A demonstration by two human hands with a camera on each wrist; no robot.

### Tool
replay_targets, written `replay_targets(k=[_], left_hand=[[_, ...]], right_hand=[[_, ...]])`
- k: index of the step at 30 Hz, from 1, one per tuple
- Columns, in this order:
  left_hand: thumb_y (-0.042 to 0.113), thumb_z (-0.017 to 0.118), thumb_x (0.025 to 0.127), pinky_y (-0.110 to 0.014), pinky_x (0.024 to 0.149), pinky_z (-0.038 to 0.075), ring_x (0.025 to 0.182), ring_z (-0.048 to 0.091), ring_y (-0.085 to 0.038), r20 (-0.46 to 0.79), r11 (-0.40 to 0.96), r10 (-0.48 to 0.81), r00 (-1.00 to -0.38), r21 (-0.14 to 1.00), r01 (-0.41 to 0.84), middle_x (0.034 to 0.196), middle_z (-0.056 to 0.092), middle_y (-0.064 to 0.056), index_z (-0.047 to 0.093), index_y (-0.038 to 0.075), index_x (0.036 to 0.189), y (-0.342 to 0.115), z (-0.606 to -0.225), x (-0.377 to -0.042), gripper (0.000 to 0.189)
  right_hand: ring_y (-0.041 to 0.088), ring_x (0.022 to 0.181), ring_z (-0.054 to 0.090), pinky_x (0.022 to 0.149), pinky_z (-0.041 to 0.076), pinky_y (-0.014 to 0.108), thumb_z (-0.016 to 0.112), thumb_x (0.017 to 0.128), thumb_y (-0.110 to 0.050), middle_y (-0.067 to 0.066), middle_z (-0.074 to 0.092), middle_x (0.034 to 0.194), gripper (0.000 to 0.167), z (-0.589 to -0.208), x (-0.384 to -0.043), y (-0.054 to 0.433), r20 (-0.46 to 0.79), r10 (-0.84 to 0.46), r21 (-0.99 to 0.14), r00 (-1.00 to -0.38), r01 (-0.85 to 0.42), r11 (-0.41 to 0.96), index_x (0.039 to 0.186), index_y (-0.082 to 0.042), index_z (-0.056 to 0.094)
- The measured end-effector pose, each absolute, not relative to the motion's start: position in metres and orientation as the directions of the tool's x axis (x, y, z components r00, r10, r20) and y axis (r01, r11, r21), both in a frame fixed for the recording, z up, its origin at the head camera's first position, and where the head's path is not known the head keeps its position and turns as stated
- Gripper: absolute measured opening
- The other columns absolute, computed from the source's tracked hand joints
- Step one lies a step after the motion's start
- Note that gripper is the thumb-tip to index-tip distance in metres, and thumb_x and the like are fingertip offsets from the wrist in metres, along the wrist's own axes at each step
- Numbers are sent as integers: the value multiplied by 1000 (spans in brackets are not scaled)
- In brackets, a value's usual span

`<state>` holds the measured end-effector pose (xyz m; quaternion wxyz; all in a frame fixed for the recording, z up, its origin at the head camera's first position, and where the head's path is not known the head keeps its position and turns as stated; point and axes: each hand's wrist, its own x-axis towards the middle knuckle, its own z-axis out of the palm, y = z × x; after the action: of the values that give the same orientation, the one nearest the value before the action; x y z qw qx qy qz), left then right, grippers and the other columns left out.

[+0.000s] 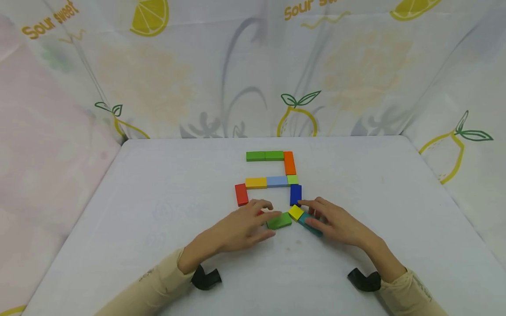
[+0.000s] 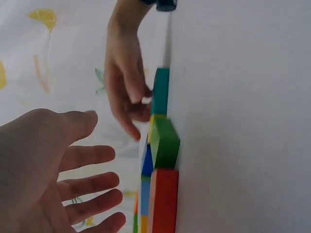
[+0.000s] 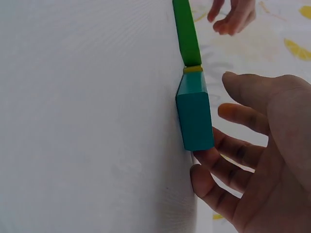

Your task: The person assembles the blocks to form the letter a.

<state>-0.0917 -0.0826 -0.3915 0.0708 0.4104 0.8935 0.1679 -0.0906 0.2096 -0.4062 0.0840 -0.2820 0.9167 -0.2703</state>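
My left hand (image 1: 245, 226) hovers with spread fingers over a red block (image 2: 164, 201), which it mostly hides in the head view. Its index finger overlaps a green block (image 1: 280, 221) there; the left wrist view shows the fingers apart from both blocks. My right hand (image 1: 336, 221) is beside a teal block (image 3: 195, 121), fingers loosely bent and nothing pinched. Its thumb overlaps the teal block in the head view, while the index fingertip is by the lower end of a dark blue block (image 1: 295, 193). Between the teal and dark blue blocks sits a small yellow block (image 1: 296, 213).
Farther back, two green blocks (image 1: 265, 156), an orange block (image 1: 290, 163), a light green block (image 1: 292, 179), a light blue block (image 1: 277, 181), an amber block (image 1: 256, 183) and a red block (image 1: 241, 195) continue the line. Everything lies flat on the white table (image 1: 166, 188).
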Motion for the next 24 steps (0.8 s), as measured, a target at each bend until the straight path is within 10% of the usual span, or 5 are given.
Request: replay_targets(k=[9,24], left_hand=[[16,64,89,-38,88,48,103,53,-24,204,716,438,-876,511,477,116,57,-12,59,4,124,-124,-407,-145,37],[15,69,86,-38,84,49,95,57,-23,166,725,441,-882,512,460,107,62,-12,63,3,119,-129,-412,-146,36]], right_hand=[[8,85,49,70,45,21,62,90,-38,-5,53,103,58,-405,-92,210,-52,-540,-530,-840,-435,728,140,-17,44],[5,88,50,71,46,22,64,89,-35,-6,53,105,50,-409,-92,211,-6,-575,-530,-818,-485,695,136,-22,50]])
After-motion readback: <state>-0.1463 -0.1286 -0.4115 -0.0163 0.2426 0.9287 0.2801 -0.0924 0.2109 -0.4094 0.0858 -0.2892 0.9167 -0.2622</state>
